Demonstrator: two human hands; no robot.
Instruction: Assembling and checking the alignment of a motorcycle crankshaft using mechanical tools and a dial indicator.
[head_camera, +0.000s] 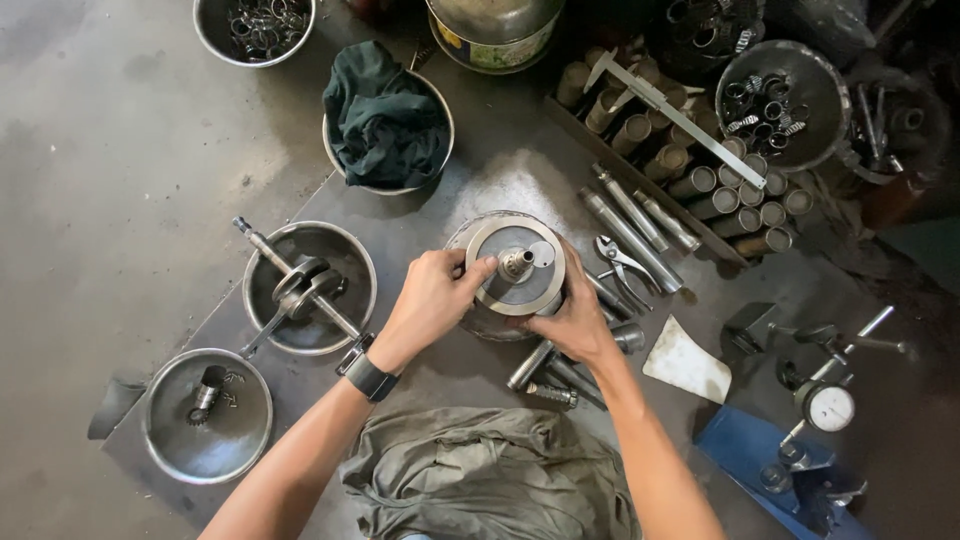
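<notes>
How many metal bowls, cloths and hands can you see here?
Metal bowls: 5, namely top left, with green cloth, with crankshaft, bottom left, top right
Cloths: 2, green, grey
Hands: 2, left, right
Total: 9

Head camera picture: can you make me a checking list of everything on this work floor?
Surface: grey metal sheet on a concrete floor.
Job's things: round metal disc assembly with a centre shaft, held upright.
Clutter: crankshaft in a bowl, green rag in a bowl, pliers, tray of metal sleeves, caliper, dial gauge, grey cloth.
Grippers: left hand and right hand grip the disc's sides.
Cables: nothing seen.
Surroundings: bowls of small rings.
</notes>
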